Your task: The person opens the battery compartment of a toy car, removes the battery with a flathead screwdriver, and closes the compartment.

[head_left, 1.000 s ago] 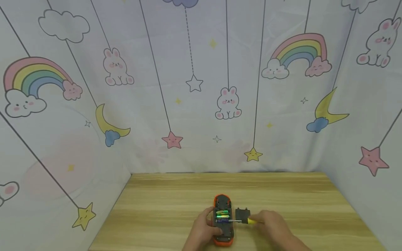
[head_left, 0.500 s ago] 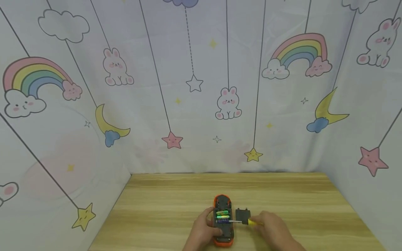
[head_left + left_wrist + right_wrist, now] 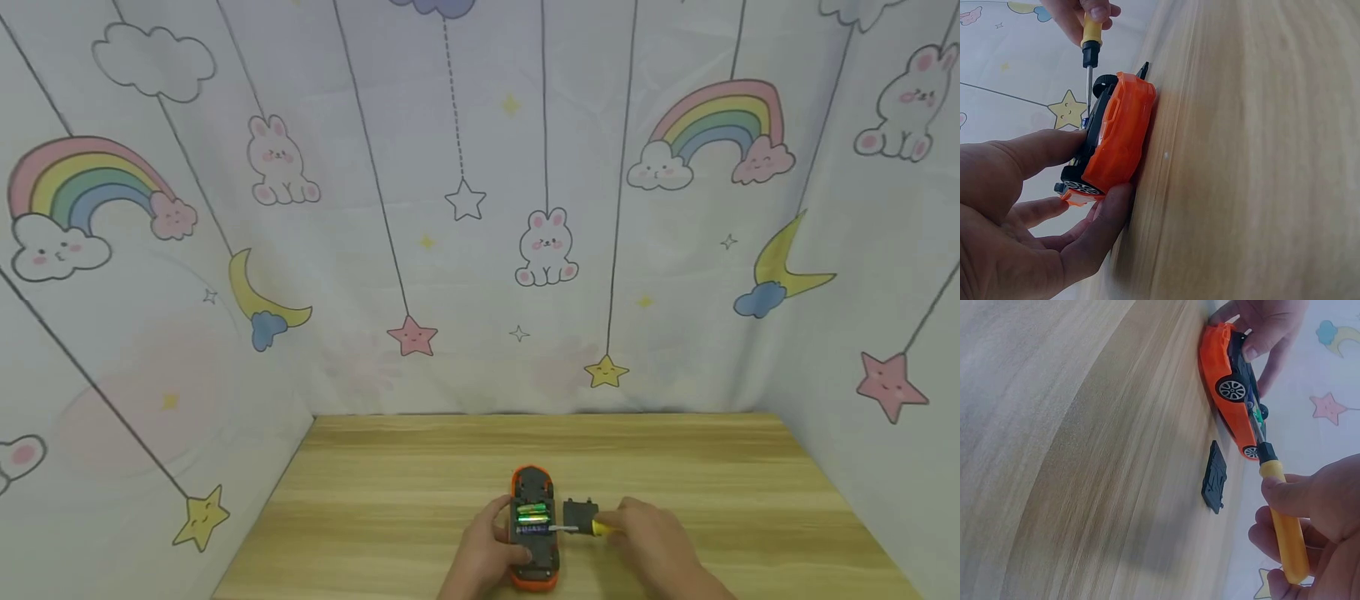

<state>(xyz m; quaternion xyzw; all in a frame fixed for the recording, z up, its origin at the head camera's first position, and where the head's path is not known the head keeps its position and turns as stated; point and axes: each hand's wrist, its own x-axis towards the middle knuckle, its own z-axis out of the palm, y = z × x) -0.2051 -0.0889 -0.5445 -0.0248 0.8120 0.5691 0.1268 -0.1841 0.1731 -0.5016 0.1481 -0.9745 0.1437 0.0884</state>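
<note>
The toy car (image 3: 1129, 119) lies upside down on the worktop (image 3: 375, 500). At the car's left side my left hand (image 3: 483, 546) holds it, the thumb on the black underside and the fingers against the orange body. At the car's right side my right hand (image 3: 651, 537) has its fingers wrapped round the yellow handle of the screwdriver (image 3: 1288, 537); the tip reaches the car's compartment by the blue battery (image 3: 532, 529), but whether they touch I cannot tell. The loose cover (image 3: 1214, 478) lies just beside the car, at its right. I judge the car to be light and stiff, its shiny shell a little slippery, so it is better to grip it at both sides, near the wheels (image 3: 1232, 388), and not to lean on the compartment's edges. The cover seems thin and more fragile; I should take it by its rim.
</note>
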